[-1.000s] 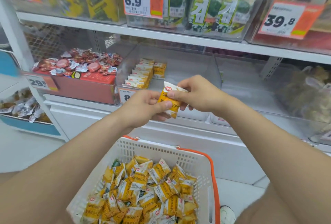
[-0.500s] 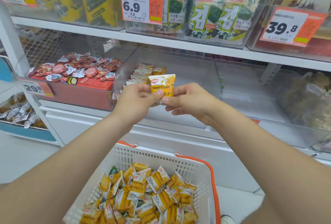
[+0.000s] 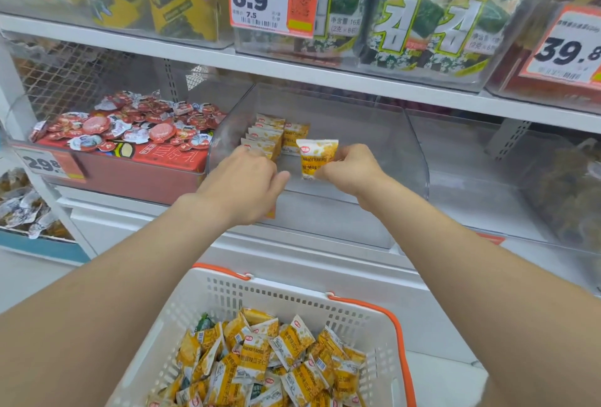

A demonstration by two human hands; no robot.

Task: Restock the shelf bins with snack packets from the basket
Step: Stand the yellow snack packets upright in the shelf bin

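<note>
Head view: two hands, one clear bin, one white basket with orange handles.

Pinched upright between thumb and fingers of right hand: one snack packet, yellow and white, red logo at top corner, held over bin's front part.

At bin's left: row of packets, five or so on edge, one more beside.

Left hand knuckles-up at row's front, fingertips hidden; grip impossible to tell.

In basket: heap of same packets, too many to count.
</note>
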